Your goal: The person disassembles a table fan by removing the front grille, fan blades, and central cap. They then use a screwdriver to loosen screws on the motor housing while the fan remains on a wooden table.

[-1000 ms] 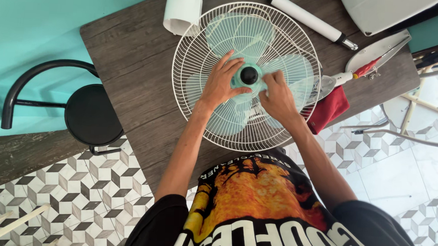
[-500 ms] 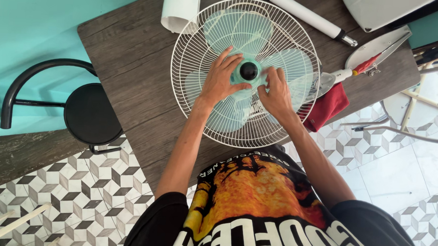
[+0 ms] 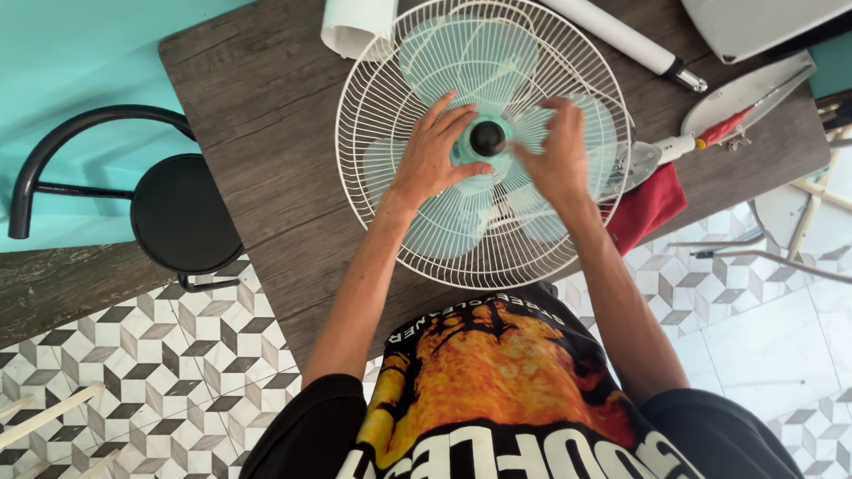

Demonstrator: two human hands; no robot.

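Wooden table [image 3: 258, 104], fan grille [image 3: 380, 198], red cloth [image 3: 646, 207], stool [image 3: 184, 212]

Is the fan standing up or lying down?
Lying down. The fan lies flat on the table, its cage and blades facing up. Both hands, left and right, rest on the blades.

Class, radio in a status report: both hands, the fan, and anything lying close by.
Left hand flat on the fan blades by the black hub cap. Right hand on blades opposite. White grille beneath. Red cloth and white tube nearby.
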